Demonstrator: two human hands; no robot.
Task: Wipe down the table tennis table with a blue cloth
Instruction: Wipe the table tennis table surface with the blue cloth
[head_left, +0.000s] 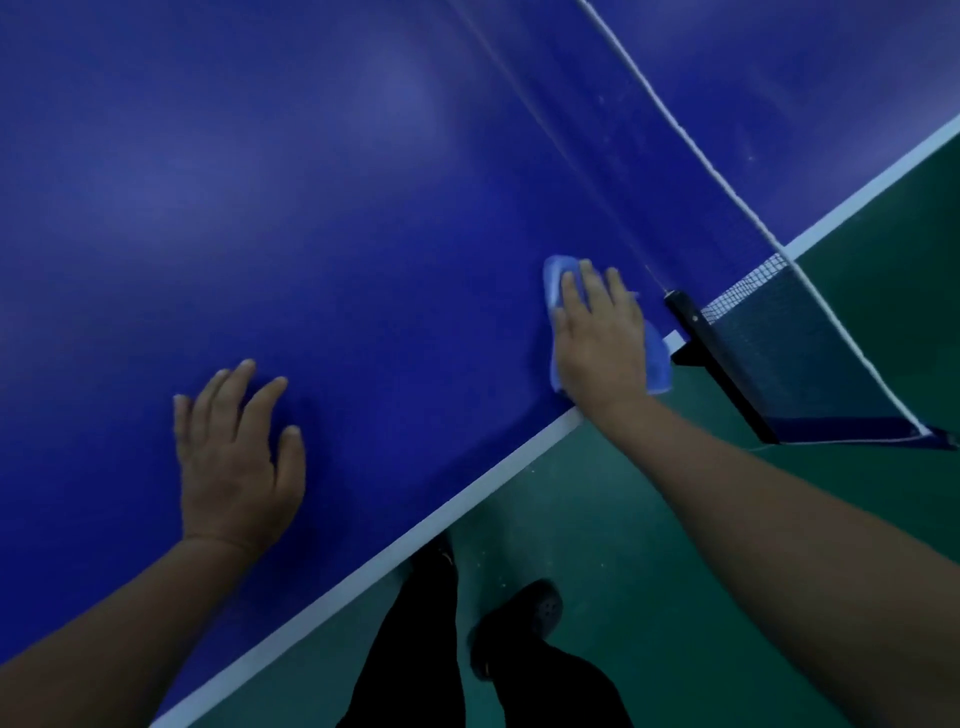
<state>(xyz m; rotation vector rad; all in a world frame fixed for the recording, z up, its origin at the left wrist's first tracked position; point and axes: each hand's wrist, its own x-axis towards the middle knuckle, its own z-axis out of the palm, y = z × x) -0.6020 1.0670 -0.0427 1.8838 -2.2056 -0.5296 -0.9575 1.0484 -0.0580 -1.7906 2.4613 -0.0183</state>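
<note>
Fingers spread, my left hand (236, 457) lies flat on the blue table tennis table (337, 208), while farther out my right hand (597, 338) presses the blue cloth (658, 364) flat near the net post (717, 358).

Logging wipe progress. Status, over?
Right hand flat on light blue cloth at table edge. Left hand flat on bare top. Black net post just right.

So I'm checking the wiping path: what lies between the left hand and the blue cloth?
Only bare blue tabletop. In the head view, nothing sits between the left hand and the blue cloth under the right hand.
</note>
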